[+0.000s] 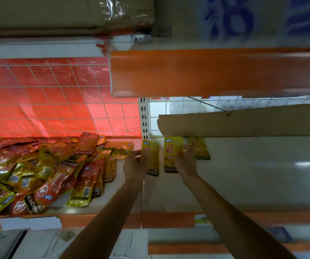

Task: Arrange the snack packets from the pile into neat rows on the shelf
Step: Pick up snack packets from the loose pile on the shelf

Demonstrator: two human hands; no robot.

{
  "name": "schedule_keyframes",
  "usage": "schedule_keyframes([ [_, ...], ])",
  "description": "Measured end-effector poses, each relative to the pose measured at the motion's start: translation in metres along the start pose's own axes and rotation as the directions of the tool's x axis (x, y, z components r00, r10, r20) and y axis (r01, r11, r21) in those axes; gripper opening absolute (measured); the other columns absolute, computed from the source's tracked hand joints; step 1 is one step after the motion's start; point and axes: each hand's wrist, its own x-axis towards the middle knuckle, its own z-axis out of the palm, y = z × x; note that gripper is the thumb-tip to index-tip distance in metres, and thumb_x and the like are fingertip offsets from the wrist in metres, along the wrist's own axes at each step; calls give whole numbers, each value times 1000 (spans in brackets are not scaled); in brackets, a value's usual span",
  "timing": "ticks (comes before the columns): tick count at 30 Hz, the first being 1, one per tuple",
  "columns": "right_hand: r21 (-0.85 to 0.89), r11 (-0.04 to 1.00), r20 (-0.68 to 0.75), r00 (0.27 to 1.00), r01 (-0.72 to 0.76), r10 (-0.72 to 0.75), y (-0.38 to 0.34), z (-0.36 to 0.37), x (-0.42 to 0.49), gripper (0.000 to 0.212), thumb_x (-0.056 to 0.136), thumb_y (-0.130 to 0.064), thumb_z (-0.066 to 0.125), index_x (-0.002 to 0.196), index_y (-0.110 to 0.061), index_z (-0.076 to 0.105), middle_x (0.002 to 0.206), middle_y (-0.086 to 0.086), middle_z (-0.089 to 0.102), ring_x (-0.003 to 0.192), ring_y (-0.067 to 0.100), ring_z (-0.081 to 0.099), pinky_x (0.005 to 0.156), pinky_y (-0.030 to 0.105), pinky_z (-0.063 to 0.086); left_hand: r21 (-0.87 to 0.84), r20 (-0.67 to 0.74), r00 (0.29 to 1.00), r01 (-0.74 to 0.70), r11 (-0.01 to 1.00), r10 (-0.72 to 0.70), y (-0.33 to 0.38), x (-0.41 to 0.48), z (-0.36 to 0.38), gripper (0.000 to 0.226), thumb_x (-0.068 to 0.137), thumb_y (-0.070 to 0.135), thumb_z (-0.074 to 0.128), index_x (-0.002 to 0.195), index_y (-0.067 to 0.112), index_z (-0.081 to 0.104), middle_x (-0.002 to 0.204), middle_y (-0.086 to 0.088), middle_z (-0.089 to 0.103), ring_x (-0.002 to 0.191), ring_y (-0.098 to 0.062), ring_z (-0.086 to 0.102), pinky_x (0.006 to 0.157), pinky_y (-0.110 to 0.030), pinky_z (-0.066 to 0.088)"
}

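Yellow foil filled both hands. The left hand [134, 165] gripped the left edge of a yellow packet [151, 157], its fingers closed on that edge, the packet lying lengthwise on the white shelf [253, 174] just right of the shelf seam. The right hand [186, 163] rested on the right edge of a second yellow packet [172, 154], its fingertips [187, 147] reaching up between that packet and a third yellow packet [201, 148] just beside it; whether those fingers clamped the packet or only pressed on it could not be told. The three packets lay side by side, narrowly apart, at the back of the shelf.

To the left, touching nothing the hands held, sprawled the pile of red and yellow packets [38, 174], heaped in disorder before a red backing behind a wire grid [57, 98]. A slotted white upright [144, 118] stood between the two bays. A sheet of brown cardboard [244, 122] overhung the third packet's top end, beneath an orange shelf edge [206, 71].

"KONCHEW" stood in pale letters on dark bands at the packets' ends. The blue print on the carton above was too blurred to read.
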Motion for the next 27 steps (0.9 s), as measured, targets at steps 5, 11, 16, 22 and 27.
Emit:
schedule_keyframes([
  [5, -131, 991, -77, 996, 29, -39, 10, -47, 23, 50, 93, -11, 46, 141, -14, 32, 126, 14, 56, 106, 30, 58, 84, 41, 49, 40, 71, 997, 24, 999, -27, 10, -12, 42, 29, 87, 34, 65, 111, 16, 66, 96, -4, 68, 79, -16, 59, 66, -24, 44],
  [11, -284, 959, 8, 1000, 14, -13, 21, -75, 49, 40, 88, -8, 47, 128, -11, 45, 117, 17, 50, 95, 30, 56, 78, 40, 52, -5, 90, 992, 95, 995, -94, 20, -26, 80, 26, 83, 26, 68, 107, 18, 65, 98, -4, 69, 77, -13, 59, 61, -23, 43],
  [16, -347, 936, 70, 997, 53, -31, 27, -77, 64, 41, 88, -10, 50, 128, -11, 44, 117, 16, 47, 87, 22, 46, 73, 31, 40, -10, 101, 989, 105, 994, -104, 23, -30, 96, 29, 83, 26, 68, 111, 18, 64, 103, -4, 69, 87, -17, 63, 71, -27, 50],
  [22, -445, 891, 130, 991, 93, -39, 31, -77, 69, 38, 94, -15, 48, 131, -9, 43, 119, 19, 48, 104, 33, 53, 76, 31, 38, -18, 107, 989, 105, 994, -102, 24, -34, 106, 29, 82, 23, 70, 110, 18, 63, 94, 1, 65, 78, -10, 61, 59, -19, 45],
  [27, -554, 823, 142, 988, 124, -54, 31, -79, 72, 40, 94, -25, 50, 133, -17, 45, 120, 17, 48, 109, 33, 52, 82, 36, 45, -22, 133, 984, 120, 993, -116, 25, -36, 112, 27, 83, 23, 70, 109, 19, 61, 87, 5, 62, 71, -1, 57, 53, -16, 42],
])
